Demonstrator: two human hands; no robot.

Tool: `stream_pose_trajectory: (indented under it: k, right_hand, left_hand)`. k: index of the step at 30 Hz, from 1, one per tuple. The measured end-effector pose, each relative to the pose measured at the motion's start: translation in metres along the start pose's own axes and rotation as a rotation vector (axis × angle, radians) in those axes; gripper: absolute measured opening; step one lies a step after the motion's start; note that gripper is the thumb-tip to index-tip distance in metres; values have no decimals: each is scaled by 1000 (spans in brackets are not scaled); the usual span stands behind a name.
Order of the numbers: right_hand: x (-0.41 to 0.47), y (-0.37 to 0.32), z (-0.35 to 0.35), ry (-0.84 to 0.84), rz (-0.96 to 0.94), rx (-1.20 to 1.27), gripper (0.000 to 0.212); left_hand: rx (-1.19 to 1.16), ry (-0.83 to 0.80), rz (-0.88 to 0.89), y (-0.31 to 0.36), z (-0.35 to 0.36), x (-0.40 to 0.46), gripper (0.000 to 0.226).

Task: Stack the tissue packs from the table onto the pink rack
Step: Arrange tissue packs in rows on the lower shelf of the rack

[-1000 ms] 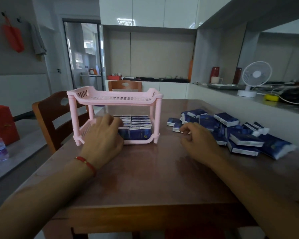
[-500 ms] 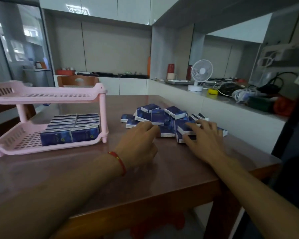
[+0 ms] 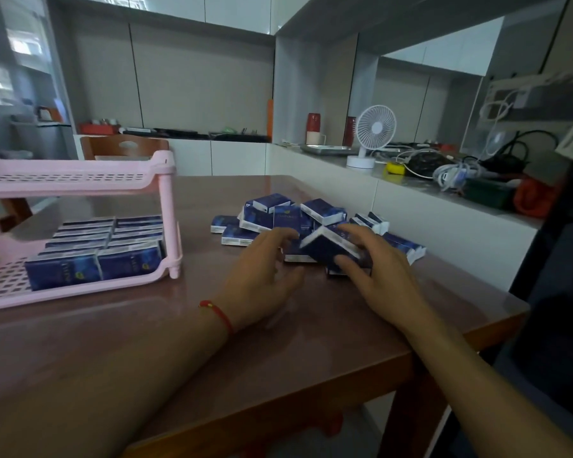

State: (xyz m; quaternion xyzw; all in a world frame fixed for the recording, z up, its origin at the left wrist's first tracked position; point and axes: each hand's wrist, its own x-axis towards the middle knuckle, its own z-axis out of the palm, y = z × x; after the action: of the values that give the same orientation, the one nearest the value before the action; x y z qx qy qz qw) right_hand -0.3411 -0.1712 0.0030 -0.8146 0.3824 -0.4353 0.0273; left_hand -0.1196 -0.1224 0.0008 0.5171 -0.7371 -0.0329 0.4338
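In the head view, the right hand (image 3: 374, 269) is gripping a tilted dark-blue, white-edged tissue pack (image 3: 328, 247) at centre frame, above the loose pile (image 3: 298, 216). The left hand (image 3: 265, 269) is hovering beside it, fingers loosely spread. At left, the pink rack (image 3: 166, 206) is holding neat rows on its lower shelf.

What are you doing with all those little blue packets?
A person is moving tissue packs from the table onto the pink rack. The right hand grips one tissue pack lifted off the loose pile, and the left hand reaches in beside it with relaxed fingers. The rack's bottom shelf already holds neat rows of stacked packs; what shows of its top shelf looks bare.
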Motion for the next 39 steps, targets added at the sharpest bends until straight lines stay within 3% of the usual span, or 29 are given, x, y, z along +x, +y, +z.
stream_pose_trajectory:
  k: [3,7,9,11,13,18,21,24,26,28,32,36,39]
  right_hand:
    - [-4,-8,-5,-84,-37,90,34]
    - [-5,-11,-5,-227,-53,110,39]
    - [-5,-9,-6,-135,24,197,39]
    - [-3,0,-8,74,126,241,31]
    - [0,10,-7,149,205,111,33]
    - [1,4,0,-123,213,-260,51]
    - [1,5,2,-252,184,-366,46]
    - [-2,6,-2,-180,114,-274,28]
    - [-6,2,-6,-94,101,-46,15]
    - [-8,-5,-10,-54,98,104,15]
    - [-8,-21,-13,-9,48,181,22]
    - [-9,-42,-11,68,18,229,27]
    - [-5,-58,-1,59,-87,180,27]
  left_hand:
    - [-157,-91,-15,5,-4,-1,63]
    - [-227,-167,-35,7,-8,-1,48]
    - [-298,-161,-95,7,-9,0,39]
    - [-348,-146,-165,6,-9,1,33]
    - [-347,-125,-205,7,-9,1,30]
    - [-288,9,-298,7,-11,-3,30]
    - [-233,87,-329,2,-15,-6,31]
    - [-215,139,-353,0,-21,-7,30]
    - [-215,150,-361,1,-24,-9,31]
    - [-222,138,-365,3,-25,-11,36]
    - [-280,117,-376,2,-24,-11,32]
    - [-499,66,-532,5,-21,-5,26]
    - [-836,27,-712,11,-23,-5,23]
